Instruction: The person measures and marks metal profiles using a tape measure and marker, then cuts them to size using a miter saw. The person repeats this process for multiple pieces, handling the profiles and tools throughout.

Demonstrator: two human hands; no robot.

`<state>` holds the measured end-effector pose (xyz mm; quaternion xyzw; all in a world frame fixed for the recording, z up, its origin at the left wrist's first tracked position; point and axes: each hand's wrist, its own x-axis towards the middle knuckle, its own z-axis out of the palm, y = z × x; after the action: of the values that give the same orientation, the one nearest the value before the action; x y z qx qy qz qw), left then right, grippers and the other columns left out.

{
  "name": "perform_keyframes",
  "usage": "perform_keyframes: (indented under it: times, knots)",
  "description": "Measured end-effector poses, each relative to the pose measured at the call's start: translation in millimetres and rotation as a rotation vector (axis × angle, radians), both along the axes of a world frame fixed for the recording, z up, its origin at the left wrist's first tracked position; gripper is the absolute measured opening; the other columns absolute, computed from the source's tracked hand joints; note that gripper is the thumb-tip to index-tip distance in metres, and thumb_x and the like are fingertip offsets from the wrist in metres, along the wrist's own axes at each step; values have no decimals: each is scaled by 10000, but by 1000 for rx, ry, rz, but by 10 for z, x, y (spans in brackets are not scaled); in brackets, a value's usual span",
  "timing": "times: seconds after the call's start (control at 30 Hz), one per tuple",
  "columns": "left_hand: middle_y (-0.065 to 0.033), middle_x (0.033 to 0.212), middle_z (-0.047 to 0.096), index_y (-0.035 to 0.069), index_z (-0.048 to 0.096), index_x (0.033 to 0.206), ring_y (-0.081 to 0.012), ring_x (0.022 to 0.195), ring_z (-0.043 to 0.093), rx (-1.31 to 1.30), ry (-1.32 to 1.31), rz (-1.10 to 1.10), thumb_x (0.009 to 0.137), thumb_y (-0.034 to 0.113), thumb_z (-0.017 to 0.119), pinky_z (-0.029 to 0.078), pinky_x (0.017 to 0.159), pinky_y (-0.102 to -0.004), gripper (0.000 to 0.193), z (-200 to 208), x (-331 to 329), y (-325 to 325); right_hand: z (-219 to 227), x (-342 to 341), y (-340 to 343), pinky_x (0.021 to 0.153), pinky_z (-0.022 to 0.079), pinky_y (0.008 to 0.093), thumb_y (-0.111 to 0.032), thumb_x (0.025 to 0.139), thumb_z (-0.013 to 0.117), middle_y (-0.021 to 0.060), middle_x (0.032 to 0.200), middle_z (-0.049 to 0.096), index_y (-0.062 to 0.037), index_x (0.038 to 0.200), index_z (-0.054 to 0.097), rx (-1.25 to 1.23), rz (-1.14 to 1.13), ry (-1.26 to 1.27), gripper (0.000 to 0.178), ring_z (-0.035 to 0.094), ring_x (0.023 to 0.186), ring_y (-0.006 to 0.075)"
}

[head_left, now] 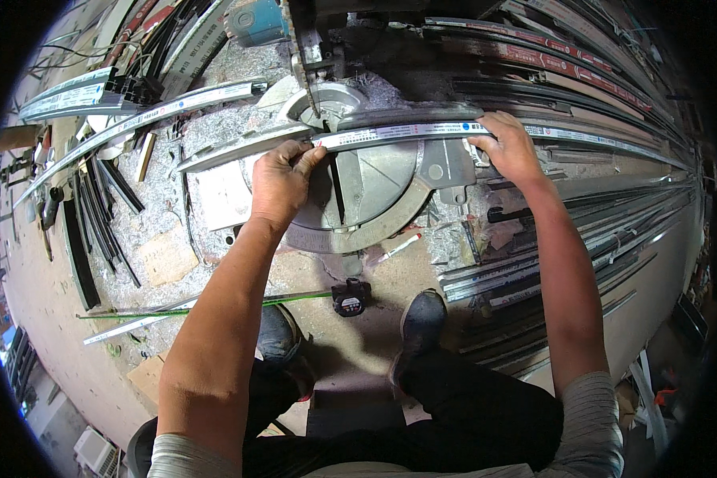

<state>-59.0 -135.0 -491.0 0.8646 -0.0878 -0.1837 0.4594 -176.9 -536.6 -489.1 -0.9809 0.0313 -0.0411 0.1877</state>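
Note:
A long, slim metal profile covered in printed film lies along the fence of a miter saw and runs far out to the right. My left hand pinches its left end near the slot in the round saw table. Further right, my right hand is closed around the same profile, thumb on the near side. Above the table, just beyond my left hand, the saw blade is raised, with the blue saw housing beside it. The blade stands apart from the profile.
A black tape measure sits between my shoes, its green tape stretched left. Stacked profiles lie at right, and another filmed profile at left. Dark offcuts and a red-and-white marker lie around the saw.

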Motion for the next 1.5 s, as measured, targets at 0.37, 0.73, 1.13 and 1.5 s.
perform_keyframes:
  times: [0.37, 0.73, 1.13, 1.5]
  knots:
    - [-198, 1053, 828, -37, 793, 1191, -234, 927, 802, -28, -18, -9, 991, 245, 838, 615, 867, -331, 349, 38, -74, 48, 175, 93, -23, 1034, 541, 441, -241, 891, 883, 196, 1230, 776, 19, 1209, 776, 137, -51, 186, 424, 719, 1167, 376]
    - [-137, 1051, 810, -79, 759, 1235, -152, 947, 703, -21, 86, 22, 1045, 323, 786, 567, 898, -310, 446, 143, -108, 1, 596, 436, -133, 955, 547, 354, -263, 938, 882, 143, 1125, 784, 81, 1238, 737, 346, -67, 697, 479, 681, 1028, 178]
    - [-202, 949, 808, -32, 794, 1140, -261, 860, 780, 112, -95, -6, 1027, 291, 792, 588, 803, -370, 342, 118, -127, -23, 361, 258, -81, 918, 535, 371, -216, 946, 855, 144, 1060, 776, 50, 1171, 747, 371, -49, 451, 364, 670, 956, 204]
    - [-155, 1002, 777, 93, 802, 1028, -401, 905, 749, 272, -391, -172, 982, 316, 786, 592, 782, -491, 228, 21, -28, -18, 8, 13, -75, 1002, 542, 460, -274, 902, 868, 169, 1170, 774, 10, 1173, 754, 49, 43, 19, 409, 698, 1122, 392]
